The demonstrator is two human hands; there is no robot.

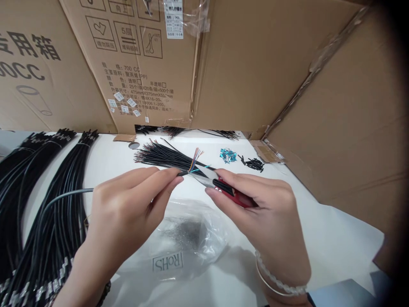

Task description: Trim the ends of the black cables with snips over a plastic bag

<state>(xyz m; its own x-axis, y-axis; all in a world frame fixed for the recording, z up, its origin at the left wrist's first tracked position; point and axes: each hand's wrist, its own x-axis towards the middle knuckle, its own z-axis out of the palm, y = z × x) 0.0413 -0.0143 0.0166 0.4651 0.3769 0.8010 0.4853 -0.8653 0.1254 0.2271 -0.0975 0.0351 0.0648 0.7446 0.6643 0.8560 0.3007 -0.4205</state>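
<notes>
Between thumb and forefinger, my left hand pinches the end of a black cable. Thin coloured wires fan out of that end, with a light-blue strand pointing right. My right hand is closed round small red-handled snips. Their two blades are apart, close to the cable end and the light-blue strand. Behind both hands lies a bundle of black cables with stripped ends at the left.
Large bundles of black cables cover the left side. A clear plastic bag lies below the hands. Blue foil scraps and black cable offcuts sit at the back right. Cardboard walls enclose the back and right.
</notes>
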